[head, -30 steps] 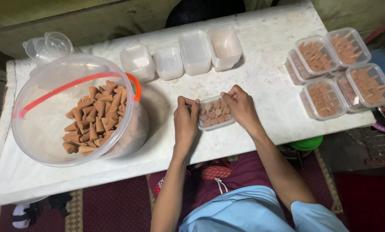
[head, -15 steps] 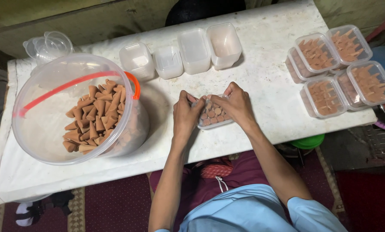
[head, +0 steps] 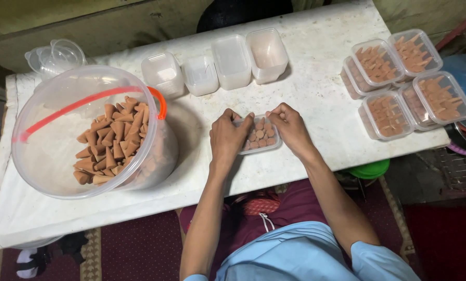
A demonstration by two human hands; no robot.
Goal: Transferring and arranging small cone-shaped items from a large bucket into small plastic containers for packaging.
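Change: both hands drawn in tighter over the small box (head: pixel 259 136) than a second ago, fingertips now meeting at its far edge.
Left hand (head: pixel 227 138): curled on the box's left side, pinching its rim.
Right hand (head: pixel 291 127): pinching the right rim, likely steadying the box.
Box: on the white table (head: pixel 316 67), between the hands, filled with brown cones.
Nearby: big tub (head: pixel 87 130) of cones left; filled boxes (head: pixel 404 78) right; empty boxes (head: pixel 233 62) behind.
Unclear: lid on or off; box's near-left corner hidden.

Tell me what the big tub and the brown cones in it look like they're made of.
Big tub: clear, glossy plastic by the look; its contents show through the wall. Brown cones: matte, dry pressed material, perhaps clay or incense; the picture cannot settle which.
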